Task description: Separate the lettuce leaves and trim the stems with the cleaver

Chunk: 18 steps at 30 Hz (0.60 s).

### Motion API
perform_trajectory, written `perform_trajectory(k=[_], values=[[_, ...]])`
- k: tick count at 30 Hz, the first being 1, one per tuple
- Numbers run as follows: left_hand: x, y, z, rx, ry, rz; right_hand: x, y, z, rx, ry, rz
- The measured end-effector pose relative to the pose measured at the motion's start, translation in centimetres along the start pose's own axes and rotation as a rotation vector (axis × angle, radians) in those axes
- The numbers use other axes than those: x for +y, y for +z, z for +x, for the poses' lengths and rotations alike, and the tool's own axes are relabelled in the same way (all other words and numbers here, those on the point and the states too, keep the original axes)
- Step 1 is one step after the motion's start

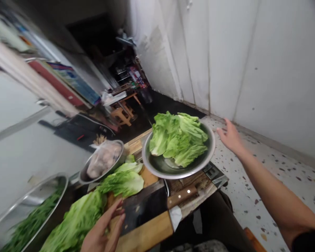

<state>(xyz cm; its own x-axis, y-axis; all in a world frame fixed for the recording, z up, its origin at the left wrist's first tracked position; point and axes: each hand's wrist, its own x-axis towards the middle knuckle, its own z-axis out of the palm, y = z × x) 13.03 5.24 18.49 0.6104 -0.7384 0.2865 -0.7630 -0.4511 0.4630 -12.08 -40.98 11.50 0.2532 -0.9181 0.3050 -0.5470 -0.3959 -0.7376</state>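
Cramped kitchen, speckled floor, cluttered board. Your left hand [102, 231], fingers loosely curled and gripping nothing, sits by the loose lettuce leaves [94, 206] at the cleaver [152, 204]. Your right hand [229, 136] hangs spread, empty. Leaves look light, floppy, tear-prone; I'd pinch the thick stem ends.

I see loose lettuce leaves [94, 210] lying flat across the near left of the wooden cutting board [147, 234], pale green and crinkled, overlapping one another. My left hand [103, 232] rests at their near edge, fingers half curled and touching the closest leaf. A cleaver [152, 206] with a dark broad blade and brown wooden handle lies flat on the board, just right of that hand.
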Motion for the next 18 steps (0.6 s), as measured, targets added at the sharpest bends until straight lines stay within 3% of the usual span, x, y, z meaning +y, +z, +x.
perform_trajectory(k=[2,4,6,8,10,12,14,18], values=[[-0.4,0.1,-0.6,0.126,0.085,0.106,-4.4,-2.0,-0.1,0.044,-0.215,-0.037],[-0.6,0.6,-1.1,0.211,0.216,0.151,-9.4,-2.0,-0.5,-0.048,-0.490,-0.088],[-0.7,1.0,-1.6,0.287,0.339,0.161,-14.2,0.2,-0.9,-0.219,-0.800,-0.187],[-0.9,1.3,-2.0,0.332,0.426,0.143,-18.0,4.1,-1.1,-0.367,-1.110,-0.356],[-1.4,1.4,-2.5,0.344,0.454,0.119,-20.4,8.4,-1.2,-0.452,-1.315,-0.544],[-2.1,1.4,-3.0,0.350,0.471,0.108,-21.5,11.9,-1.4,-0.512,-1.400,-0.700],[-2.9,1.4,-3.6,0.368,0.473,0.106,-21.7,13.9,-1.5,-0.504,-1.419,-0.785],[-3.8,1.5,-4.4,0.399,0.447,0.079,-21.5,14.9,-1.1,-0.452,-1.361,-0.861]])
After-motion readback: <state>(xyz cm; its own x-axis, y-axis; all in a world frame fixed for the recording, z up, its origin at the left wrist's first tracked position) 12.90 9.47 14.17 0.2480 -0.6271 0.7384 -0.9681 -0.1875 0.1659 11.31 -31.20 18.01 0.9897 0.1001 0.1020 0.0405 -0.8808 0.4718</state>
